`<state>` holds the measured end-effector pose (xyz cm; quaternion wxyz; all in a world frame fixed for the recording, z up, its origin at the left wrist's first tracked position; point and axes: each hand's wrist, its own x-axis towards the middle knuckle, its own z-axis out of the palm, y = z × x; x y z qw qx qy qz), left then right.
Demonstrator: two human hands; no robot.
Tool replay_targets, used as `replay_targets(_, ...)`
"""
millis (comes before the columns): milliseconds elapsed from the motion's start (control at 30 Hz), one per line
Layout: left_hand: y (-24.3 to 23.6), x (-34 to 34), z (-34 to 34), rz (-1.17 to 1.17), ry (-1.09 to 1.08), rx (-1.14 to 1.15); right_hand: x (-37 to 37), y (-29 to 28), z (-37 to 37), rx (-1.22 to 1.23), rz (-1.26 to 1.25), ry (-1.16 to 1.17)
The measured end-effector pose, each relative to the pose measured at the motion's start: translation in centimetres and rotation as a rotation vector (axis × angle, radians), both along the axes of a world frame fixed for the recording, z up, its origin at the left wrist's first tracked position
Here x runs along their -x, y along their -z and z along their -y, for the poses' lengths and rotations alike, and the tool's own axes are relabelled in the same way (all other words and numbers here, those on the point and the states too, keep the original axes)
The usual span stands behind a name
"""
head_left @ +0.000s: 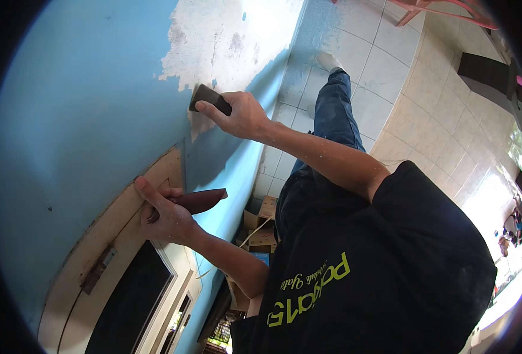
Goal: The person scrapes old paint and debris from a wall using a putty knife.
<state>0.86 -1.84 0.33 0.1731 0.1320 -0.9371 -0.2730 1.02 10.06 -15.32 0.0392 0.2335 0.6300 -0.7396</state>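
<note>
My right hand (244, 116) grips a dark, flat rectangular block (212, 99), thumb along its near side. The block is against the blue wall (90, 88), at the lower edge of a bare whitish patch (225, 41) where the paint is gone. Lower down, my left hand (169, 217) is closed around a dark reddish-brown, curved tool (201, 201) with a slanted tip pointing right. Its exact kind is unclear, and the fingers partly hide it. This hand is in front of the cream door frame (116, 206); whether it touches the frame I cannot tell. Pale dust specks both forearms.
A cream door with a dark panel (132, 298) and a rusty latch (99, 270) is at lower left. Cardboard boxes (262, 237) stand by the wall. Bluish dust lies on the tiled floor (355, 50) near my foot (329, 61). A reddish plastic chair (411, 13) is at upper right.
</note>
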Motion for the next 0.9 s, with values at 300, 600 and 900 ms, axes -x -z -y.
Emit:
replay_targets(300, 0.0, -0.1, 0.2, 0.007, 0.034, 0.045, 0.2, 2.8, 1.4, 0.039, -0.07, 0.052)
replay_targets(600, 0.1, 0.0, 0.2, -0.016, 0.036, 0.079, 0.3, 2.3, 1.1, 0.245, -0.109, 0.082)
replay_targets(900, 0.1, 0.0, 0.2, -0.026, 0.026, 0.001, -0.4, -0.6, -1.2, 0.8, 0.01, 0.506)
